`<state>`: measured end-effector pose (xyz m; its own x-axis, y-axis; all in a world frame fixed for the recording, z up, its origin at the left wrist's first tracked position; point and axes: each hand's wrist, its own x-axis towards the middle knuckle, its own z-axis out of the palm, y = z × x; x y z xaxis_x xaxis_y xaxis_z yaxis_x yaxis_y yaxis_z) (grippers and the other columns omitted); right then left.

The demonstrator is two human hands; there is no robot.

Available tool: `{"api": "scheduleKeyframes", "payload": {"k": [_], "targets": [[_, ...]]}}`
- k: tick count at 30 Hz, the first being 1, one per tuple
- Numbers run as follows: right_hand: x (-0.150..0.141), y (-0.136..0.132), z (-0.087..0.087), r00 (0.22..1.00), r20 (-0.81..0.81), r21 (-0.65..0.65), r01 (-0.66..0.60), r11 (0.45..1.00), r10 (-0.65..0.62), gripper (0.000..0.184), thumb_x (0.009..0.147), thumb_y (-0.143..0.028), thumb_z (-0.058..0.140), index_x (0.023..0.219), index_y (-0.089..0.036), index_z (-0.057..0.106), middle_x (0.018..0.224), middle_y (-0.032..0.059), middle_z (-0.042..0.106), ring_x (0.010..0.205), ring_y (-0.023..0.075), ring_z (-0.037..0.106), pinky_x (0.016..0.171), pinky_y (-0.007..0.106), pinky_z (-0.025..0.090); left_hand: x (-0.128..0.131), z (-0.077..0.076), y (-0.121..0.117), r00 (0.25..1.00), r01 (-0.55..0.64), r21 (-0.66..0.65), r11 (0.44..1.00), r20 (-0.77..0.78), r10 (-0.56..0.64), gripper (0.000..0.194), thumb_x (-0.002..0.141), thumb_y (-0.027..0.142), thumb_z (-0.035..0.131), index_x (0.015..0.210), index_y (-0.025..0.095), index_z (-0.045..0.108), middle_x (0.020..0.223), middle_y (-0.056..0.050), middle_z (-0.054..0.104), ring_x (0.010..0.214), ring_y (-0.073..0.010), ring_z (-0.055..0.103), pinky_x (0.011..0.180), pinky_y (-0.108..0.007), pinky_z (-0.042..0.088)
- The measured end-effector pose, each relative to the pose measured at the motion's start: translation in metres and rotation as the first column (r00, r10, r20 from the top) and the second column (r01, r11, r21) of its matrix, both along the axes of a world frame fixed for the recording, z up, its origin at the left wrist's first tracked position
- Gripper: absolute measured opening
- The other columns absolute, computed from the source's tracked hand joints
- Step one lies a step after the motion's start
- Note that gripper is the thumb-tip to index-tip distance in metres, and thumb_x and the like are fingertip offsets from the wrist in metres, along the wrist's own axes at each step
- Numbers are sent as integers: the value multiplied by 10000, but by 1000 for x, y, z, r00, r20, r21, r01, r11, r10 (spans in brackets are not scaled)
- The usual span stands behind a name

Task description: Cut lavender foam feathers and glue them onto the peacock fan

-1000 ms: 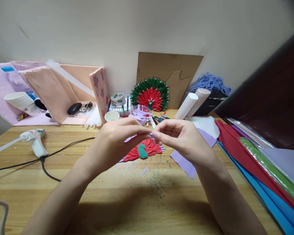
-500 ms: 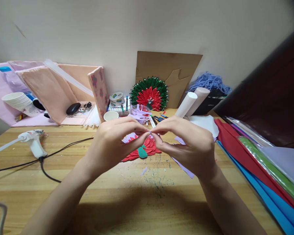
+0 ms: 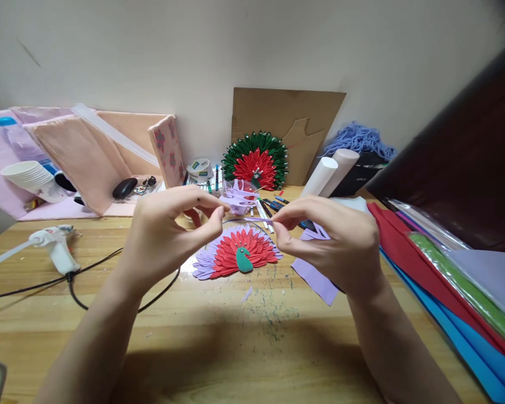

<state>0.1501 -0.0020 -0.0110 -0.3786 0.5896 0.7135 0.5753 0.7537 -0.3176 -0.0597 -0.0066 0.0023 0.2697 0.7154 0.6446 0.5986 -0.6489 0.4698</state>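
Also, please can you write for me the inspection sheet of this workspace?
Surface: wooden tabletop, speckled with dark flecks.
Job's things: thin purple strip; red-and-purple peacock cutout, lying flat.
Clutter: purple offcut, marker pens, hot glue gun.
Hands: right hand pinches the strip; left hand has fingertips close together, hold unclear.
Cables: black cord from the glue gun's handle.
Surroundings: cardboard sheet against the wall; blue yarn.

No wording can be made out with certainty across the crowded desk (image 3: 185, 336). Small pale lettering marks the front of a black box (image 3: 369, 173) standing behind two white rolls (image 3: 322, 178) at the right, too faint to spell out surely. A round white container (image 3: 199, 168), left of center, carries a blue-and-green printed label, its text too small to read.
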Motion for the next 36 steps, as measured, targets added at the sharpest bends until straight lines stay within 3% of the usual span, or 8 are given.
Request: {"api": "scheduleKeyframes", "payload": {"k": [4,7,16,19,24,28,32,36], "targets": [[-3,-1,0,997,-43,-86,-64,994,61,123,772,-137,537,760,-249,588,695,-16,631,634,125,583,608,264,476,8,-3,0,983,186,-267,946,60,-176,141,748,234,607,861,200,684,758,-17,691,600,-94,582,512,-200,478],[-7,-2,-2,996,-24,-109,-91,990,89,105,792,-163,525,775,-243,592,706,-9,634,646,127,585,619,267,483,16,-9,1,964,261,-360,895,144,-224,139,764,258,592,825,187,696,732,-31,697,621,-111,603,543,-217,503],[-6,-1,-11,989,141,178,-65,982,40,109,797,-154,551,848,-235,602,788,25,665,764,154,613,701,284,493,16,-15,6,920,359,-494,792,328,-213,136,766,268,595,747,160,677,691,-44,694,627,-135,638,554,-229,531],[-4,0,-14,986,160,219,-68,973,33,94,800,-178,562,860,-230,611,800,34,671,772,162,620,704,291,500,17,-14,5,931,336,-481,810,300,-209,147,775,284,584,746,166,666,680,-32,687,600,-124,627,508,-207,512],[-8,-1,-12,991,122,177,-75,981,54,100,802,-177,557,847,-234,626,831,36,677,803,168,625,726,302,510,17,-15,4,944,290,-440,850,276,-180,172,783,307,570,736,165,657,673,-31,676,592,-125,614,492,-211,494],[-14,-4,-7,997,-45,-15,-58,998,57,88,787,-176,560,838,-219,618,803,30,668,755,160,621,707,302,518,18,-13,1,961,227,-359,906,231,-149,139,785,262,568,756,161,660,686,-28,672,588,-109,587,484,-207,467],[-17,-7,-6,975,-216,-249,-97,964,43,67,773,-177,560,823,-184,603,765,15,648,695,137,613,658,269,521,21,-10,-3,980,168,-211,963,142,-139,79,767,195,580,753,171,654,692,-7,654,568,-81,534,493,-201,437],[-15,-8,-5,976,-215,-329,-96,940,25,43,750,-161,575,773,-190,596,713,-3,634,652,120,600,632,246,506,23,-10,-5,991,126,-79,989,57,-122,62,736,163,591,700,188,635,640,18,624,542,-76,497,503,-216,420]]}}
